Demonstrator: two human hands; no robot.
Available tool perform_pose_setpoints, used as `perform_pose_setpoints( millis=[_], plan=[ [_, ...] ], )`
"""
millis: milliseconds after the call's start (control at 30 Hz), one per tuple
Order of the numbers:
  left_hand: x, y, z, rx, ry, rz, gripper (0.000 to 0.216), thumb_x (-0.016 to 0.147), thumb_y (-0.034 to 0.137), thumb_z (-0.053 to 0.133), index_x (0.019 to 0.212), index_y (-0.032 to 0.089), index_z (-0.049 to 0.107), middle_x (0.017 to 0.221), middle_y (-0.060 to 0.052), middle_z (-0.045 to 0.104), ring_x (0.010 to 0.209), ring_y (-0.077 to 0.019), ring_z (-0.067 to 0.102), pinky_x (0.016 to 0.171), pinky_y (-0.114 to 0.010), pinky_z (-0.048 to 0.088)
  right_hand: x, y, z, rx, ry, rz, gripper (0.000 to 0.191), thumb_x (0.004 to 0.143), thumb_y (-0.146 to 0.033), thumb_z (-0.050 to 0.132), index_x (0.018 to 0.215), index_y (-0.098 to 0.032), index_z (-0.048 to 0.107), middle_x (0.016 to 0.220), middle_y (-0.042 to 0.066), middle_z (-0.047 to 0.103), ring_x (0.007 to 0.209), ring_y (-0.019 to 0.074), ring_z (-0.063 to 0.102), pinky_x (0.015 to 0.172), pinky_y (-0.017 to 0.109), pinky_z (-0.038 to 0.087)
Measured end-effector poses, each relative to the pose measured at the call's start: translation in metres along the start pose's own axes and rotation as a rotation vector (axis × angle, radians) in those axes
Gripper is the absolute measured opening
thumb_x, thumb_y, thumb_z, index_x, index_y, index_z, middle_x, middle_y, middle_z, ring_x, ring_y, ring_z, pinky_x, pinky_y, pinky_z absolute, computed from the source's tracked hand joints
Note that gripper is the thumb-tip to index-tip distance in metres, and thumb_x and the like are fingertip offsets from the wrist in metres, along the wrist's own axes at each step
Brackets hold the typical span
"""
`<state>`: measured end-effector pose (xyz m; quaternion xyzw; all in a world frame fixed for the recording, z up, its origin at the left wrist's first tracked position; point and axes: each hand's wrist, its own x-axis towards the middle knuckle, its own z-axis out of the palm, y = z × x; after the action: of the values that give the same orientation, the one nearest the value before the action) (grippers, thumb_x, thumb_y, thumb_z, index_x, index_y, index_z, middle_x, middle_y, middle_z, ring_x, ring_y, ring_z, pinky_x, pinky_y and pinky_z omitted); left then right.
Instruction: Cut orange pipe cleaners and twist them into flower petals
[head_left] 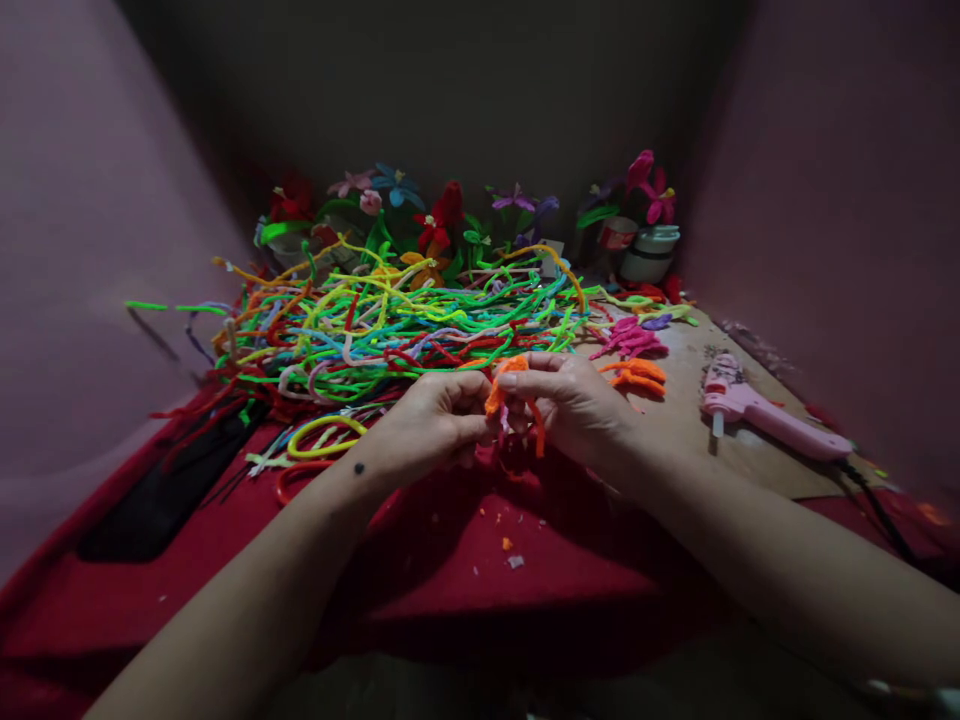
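An orange pipe cleaner, bent over at the top, is pinched between both hands above the front of the table. My left hand grips it from the left with thumb and fingertips. From the right, my right hand closes on it, and one orange end hangs down below those fingers. A small pinkish bit shows beneath the fingertips, too blurred to name. Just beyond my right hand lie several orange pipe-cleaner petals, with a pile of magenta ones behind them.
A large tangle of coloured pipe cleaners covers the back left. A pink glue gun rests on a brown board at right, its cord running off. Pipe-cleaner flowers and a lidded jar stand behind. Scraps dot the red cloth.
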<state>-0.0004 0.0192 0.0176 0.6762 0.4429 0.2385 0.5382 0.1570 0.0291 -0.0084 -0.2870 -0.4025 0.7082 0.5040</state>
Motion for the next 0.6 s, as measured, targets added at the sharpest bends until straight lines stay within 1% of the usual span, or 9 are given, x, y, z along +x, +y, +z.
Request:
perform_pose_setpoints(
  millis=[100,200,300,367,433,500,600],
  plan=[
    [0.0,0.0,0.0,0.026,0.003,0.028,0.004,0.068,0.013,0.056,0.069,0.015,0.054,0.052,0.007,0.049,0.041,-0.0053,0.043,0.041,-0.017,0.035,0.0,0.001,0.001,-0.059,0.038,0.004,0.009,0.057,-0.014,0.068,0.061,-0.012,0.06,0.05,-0.002,0.057,0.041,0.009,0.049,0.04,0.022,0.038],
    [-0.001,-0.001,-0.006,0.05,-0.032,0.014,0.004,0.067,0.013,0.059,0.068,0.015,0.056,0.055,0.005,0.052,0.046,-0.0068,0.047,0.046,-0.019,0.038,0.0,0.001,0.001,-0.104,0.035,0.001,0.009,0.057,-0.016,0.068,0.06,-0.012,0.06,0.051,-0.001,0.058,0.04,0.009,0.048,0.04,0.023,0.039],
    [-0.001,-0.002,-0.012,-0.03,-0.128,0.009,0.008,0.066,0.013,0.063,0.074,0.013,0.061,0.071,0.0,0.061,0.066,-0.0116,0.056,0.064,-0.023,0.045,-0.001,-0.001,0.001,-0.131,0.032,-0.01,0.01,0.058,-0.017,0.068,0.06,-0.012,0.06,0.05,-0.001,0.057,0.041,0.0093,0.049,0.042,0.024,0.04],
    [0.0,-0.004,-0.012,-0.153,-0.171,0.011,0.015,0.068,0.016,0.065,0.082,0.013,0.063,0.08,-0.003,0.063,0.076,-0.0142,0.058,0.073,-0.026,0.045,-0.002,-0.003,0.002,-0.131,0.047,-0.016,0.01,0.057,-0.016,0.068,0.059,-0.012,0.059,0.05,-0.001,0.057,0.041,0.0094,0.049,0.042,0.024,0.04],
    [0.001,-0.006,-0.011,-0.294,-0.164,-0.002,0.017,0.072,0.023,0.064,0.085,0.013,0.063,0.081,-0.004,0.064,0.075,-0.0143,0.058,0.073,-0.026,0.044,-0.002,-0.004,0.003,-0.116,0.06,-0.003,0.01,0.057,-0.015,0.068,0.06,-0.012,0.059,0.051,-0.001,0.057,0.041,0.01,0.05,0.042,0.024,0.041],
    [0.003,-0.009,-0.008,-0.38,-0.121,-0.011,0.016,0.073,0.027,0.063,0.081,0.012,0.064,0.075,-0.005,0.063,0.07,-0.0134,0.057,0.069,-0.026,0.044,-0.002,-0.005,0.003,-0.095,0.049,0.011,0.01,0.057,-0.015,0.068,0.06,-0.013,0.059,0.051,-0.001,0.057,0.041,0.0102,0.05,0.042,0.025,0.042],
    [0.005,-0.012,-0.006,-0.364,-0.068,0.012,0.014,0.07,0.026,0.066,0.07,0.013,0.063,0.065,-0.002,0.06,0.062,-0.0107,0.054,0.065,-0.024,0.042,-0.002,-0.005,0.002,-0.091,0.032,0.003,0.011,0.056,-0.015,0.069,0.06,-0.013,0.059,0.05,-0.002,0.056,0.04,0.0088,0.048,0.042,0.024,0.04]
  ],
)
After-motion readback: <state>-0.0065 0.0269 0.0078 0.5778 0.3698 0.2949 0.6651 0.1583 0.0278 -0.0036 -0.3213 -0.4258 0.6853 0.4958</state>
